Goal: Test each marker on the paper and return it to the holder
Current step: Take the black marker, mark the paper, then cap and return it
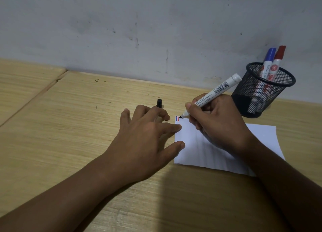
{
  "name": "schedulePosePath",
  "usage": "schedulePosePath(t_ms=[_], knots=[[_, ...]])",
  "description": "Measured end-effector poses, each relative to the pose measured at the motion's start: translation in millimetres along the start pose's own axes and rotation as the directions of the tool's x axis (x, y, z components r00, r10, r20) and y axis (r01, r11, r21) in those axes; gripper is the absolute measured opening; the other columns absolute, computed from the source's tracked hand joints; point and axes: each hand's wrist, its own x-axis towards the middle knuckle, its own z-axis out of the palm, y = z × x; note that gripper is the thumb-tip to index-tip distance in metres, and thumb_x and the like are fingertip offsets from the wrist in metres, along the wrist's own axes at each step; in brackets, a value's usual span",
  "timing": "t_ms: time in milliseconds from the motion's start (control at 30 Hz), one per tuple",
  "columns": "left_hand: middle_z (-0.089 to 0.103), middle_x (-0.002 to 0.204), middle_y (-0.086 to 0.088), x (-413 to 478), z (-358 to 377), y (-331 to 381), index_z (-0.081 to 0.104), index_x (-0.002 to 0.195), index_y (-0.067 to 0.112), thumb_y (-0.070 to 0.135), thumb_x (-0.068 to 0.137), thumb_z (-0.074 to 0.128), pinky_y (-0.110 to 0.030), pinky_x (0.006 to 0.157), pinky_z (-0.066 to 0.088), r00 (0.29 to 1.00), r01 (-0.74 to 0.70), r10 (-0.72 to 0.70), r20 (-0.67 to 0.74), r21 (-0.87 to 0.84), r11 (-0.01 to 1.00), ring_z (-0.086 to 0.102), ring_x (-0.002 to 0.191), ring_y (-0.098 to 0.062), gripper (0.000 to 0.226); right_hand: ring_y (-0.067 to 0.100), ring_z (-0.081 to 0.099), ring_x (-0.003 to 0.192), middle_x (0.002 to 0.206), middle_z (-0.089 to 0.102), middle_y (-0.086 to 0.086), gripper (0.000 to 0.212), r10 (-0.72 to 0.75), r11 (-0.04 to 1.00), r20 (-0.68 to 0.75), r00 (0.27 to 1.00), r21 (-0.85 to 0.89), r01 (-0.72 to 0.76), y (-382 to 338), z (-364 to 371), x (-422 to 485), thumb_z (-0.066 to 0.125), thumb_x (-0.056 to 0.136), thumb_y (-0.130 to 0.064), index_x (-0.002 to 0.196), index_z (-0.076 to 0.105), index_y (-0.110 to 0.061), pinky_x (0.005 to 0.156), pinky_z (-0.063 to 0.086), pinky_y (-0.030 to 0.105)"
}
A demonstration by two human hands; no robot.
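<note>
White paper [217, 144] bears red and blue strokes; black mesh holder [264, 92]; blue-capped [271, 54] and red-capped [280, 53] markers.

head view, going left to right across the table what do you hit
black cap → left hand → red and blue test marks → right hand holding the uncapped marker → mesh holder with the blue marker, then the red marker

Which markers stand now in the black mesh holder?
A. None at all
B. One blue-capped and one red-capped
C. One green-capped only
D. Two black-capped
B: a blue-capped marker and a red-capped marker stand in the black mesh holder, while the right hand holds a third, uncapped marker on the white paper.
</note>
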Motion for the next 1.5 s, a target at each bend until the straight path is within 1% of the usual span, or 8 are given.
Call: schedulePosePath(t_ms=[433,667,833,933,1067,1167,1267,1500], knots=[[0.053,0.127,0.013,0.8,2.0,-2.2,0.062,0.120,0.046,0.071,0.080,0.040,-0.060,0.101,0.033,1.000,-0.016,0.016,-0.007,0.006,1.000,0.038,0.121,-0.015,0.052,0.008,0.068,0.060,0.062,0.067,-0.003,0.022,-0.030,0.999,0.032,0.999,-0.020,0.030,1.9,-1.5,0.0,0.066,0.093,-0.022,0.074,0.069,-0.012,0.059,0.058,0.020],[0.054,0.115,0.020,0.5,-0.4,-2.2,0.059,0.108,0.042,0.073,0.073,0.046,-0.055,0.101,0.034,1.000,0.005,-0.005,-0.018,-0.041,0.999,0.042,0.112,-0.011,0.048,0.017,0.057,0.052,0.064,0.067,0.010,0.020,0.054,0.966,0.001,0.999,0.254,-0.052,3.4,-6.4,0.7,0.065,0.095,-0.016,0.084,0.069,-0.001,0.050,0.047,0.030],[0.048,0.115,0.022,-2.1,-6.9,3.4,0.043,0.113,0.036,0.066,0.060,0.074,-0.043,0.101,0.037,0.989,0.115,-0.134,-0.057,-0.259,0.959,0.040,0.098,0.001,0.069,0.017,0.053,0.048,0.065,0.064,0.015,0.024,0.044,0.893,-0.166,0.985,0.448,0.035,-22.9,-22.7,-2.7,0.065,0.094,-0.010,0.090,0.065,0.013,0.044,0.043,0.028],[0.053,0.114,0.018,6.8,-14.7,3.6,0.042,0.128,0.035,0.061,0.062,0.079,-0.037,0.090,0.045,0.953,0.205,-0.281,-0.110,-0.446,0.871,0.054,0.099,-0.006,0.079,0.016,0.052,0.047,0.062,0.065,0.012,0.023,0.050,0.878,-0.209,0.977,0.476,0.056,-38.4,-33.6,-8.0,0.065,0.095,-0.008,0.090,0.066,0.014,0.043,0.043,0.026],[0.063,0.101,0.005,40.9,-23.4,-9.2,0.052,0.132,0.029,0.042,0.083,0.070,-0.041,0.091,0.049,0.951,0.288,-0.308,-0.023,-0.293,0.912,0.063,0.097,-0.021,0.054,0.016,0.052,0.046,0.061,0.064,0.010,0.021,0.061,0.890,-0.212,0.975,0.453,0.043,-57.3,-45.2,-22.1,0.065,0.094,-0.008,0.083,0.067,0.009,0.043,0.042,0.027],[0.066,0.082,0.008,53.7,-27.6,-12.0,0.071,0.094,0.034,0.036,0.083,0.068,-0.038,0.084,0.053,0.950,0.306,-0.311,0.024,-0.259,0.916,0.067,0.090,-0.020,0.011,0.017,0.052,0.046,0.061,0.065,0.010,0.019,0.076,0.896,-0.212,0.974,0.444,0.027,-68.2,-55.3,-34.7,0.066,0.094,-0.009,0.082,0.067,0.006,0.043,0.042,0.026],[0.071,0.077,0.004,51.6,-40.7,2.4,0.069,0.074,0.031,0.029,0.080,0.072,-0.030,0.074,0.053,0.947,0.283,-0.319,-0.030,-0.392,0.875,0.067,0.077,-0.014,0.007,0.018,0.052,0.047,0.062,0.065,0.011,0.016,0.085,0.896,-0.222,0.971,0.443,0.023,-76.9,-67.9,-46.0,0.066,0.094,-0.010,0.082,0.067,0.000,0.043,0.042,0.027],[0.075,0.086,0.001,23.3,-101.9,71.4,0.074,0.105,0.019,0.019,0.092,0.066,-0.014,0.060,0.048,0.991,-0.021,-0.088,-0.098,-0.775,0.632,0.061,0.065,-0.008,0.015,0.015,0.051,0.044,0.065,0.065,0.013,0.021,0.093,0.853,-0.251,0.964,0.519,0.053,-110.6,-87.4,-59.2,0.064,0.096,-0.013,0.086,0.069,0.005,0.040,0.041,0.023]])
